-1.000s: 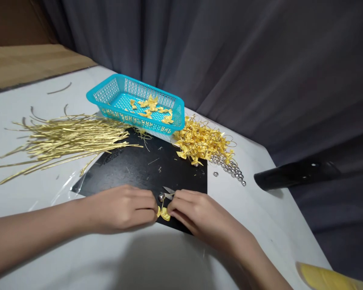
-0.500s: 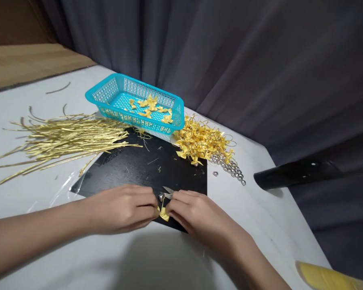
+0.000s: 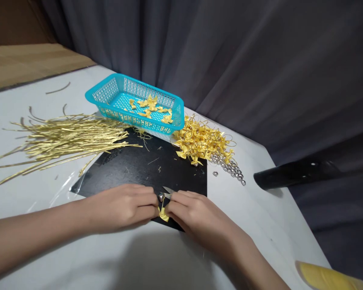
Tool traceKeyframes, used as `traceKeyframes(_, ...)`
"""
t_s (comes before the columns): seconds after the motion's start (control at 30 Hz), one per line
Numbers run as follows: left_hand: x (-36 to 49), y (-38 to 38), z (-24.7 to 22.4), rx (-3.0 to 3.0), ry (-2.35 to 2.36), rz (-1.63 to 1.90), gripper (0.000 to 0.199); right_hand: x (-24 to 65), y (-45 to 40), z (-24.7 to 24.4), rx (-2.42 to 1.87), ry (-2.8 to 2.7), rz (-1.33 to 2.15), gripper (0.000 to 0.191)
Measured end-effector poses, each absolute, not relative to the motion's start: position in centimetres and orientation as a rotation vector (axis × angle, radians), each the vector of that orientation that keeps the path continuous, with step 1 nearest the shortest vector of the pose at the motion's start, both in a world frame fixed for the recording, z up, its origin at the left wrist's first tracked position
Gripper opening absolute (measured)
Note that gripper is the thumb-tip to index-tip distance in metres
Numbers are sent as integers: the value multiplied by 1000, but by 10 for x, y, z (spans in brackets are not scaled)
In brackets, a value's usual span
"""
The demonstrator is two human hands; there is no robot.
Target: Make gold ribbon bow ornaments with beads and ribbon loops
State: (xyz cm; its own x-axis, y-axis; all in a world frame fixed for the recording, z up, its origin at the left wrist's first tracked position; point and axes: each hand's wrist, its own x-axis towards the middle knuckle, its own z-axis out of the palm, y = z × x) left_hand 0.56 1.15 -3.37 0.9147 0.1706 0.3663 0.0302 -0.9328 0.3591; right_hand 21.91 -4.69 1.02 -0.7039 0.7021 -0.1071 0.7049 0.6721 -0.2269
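Observation:
My left hand (image 3: 125,207) is closed, its fingertips pinched at the left side of a small yellow ribbon bow (image 3: 163,215). A silver bell (image 3: 161,197) sits just above the bow, with a thin cord running between them. My right hand (image 3: 196,209) is closed too, its fingertips against the bow's right side. Parted metal scissor blades (image 3: 168,191) stick out leftward from under the right fingers; the handles are hidden. Both hands are over the near edge of a black board (image 3: 133,169).
A blue plastic basket (image 3: 101,96) with several yellow bows stands behind the board. Gold cords (image 3: 72,137) lie left. Yellow bows with cord loops (image 3: 202,141) and silver bells (image 3: 234,171) are piled right. A black cylindrical object (image 3: 272,177) juts over the right table edge.
Almost nothing differs. My right hand has shifted very slightly left, and the bow and bell remain between the hands.

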Motion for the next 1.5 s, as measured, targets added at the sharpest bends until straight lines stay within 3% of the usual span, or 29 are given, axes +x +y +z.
traceKeyframes(0.13,7,10,-37,2772,216,542,35,219,-48,8,1187,2882,-375,12)
traceKeyframes(0.37,11,10,-36,2666,313,423,21,217,-44,8,1181,2901,-385,14)
traceKeyframes(0.9,12,10,-37,2603,388,375,22,218,-39,6,1163,2941,-569,17)
traceKeyframes(1.13,8,14,-30,2522,332,431,5,219,-37,5,1189,2931,-734,16)
traceKeyframes(1.5,8,14,-33,2564,308,421,17,222,-39,17,1293,2884,-782,16)
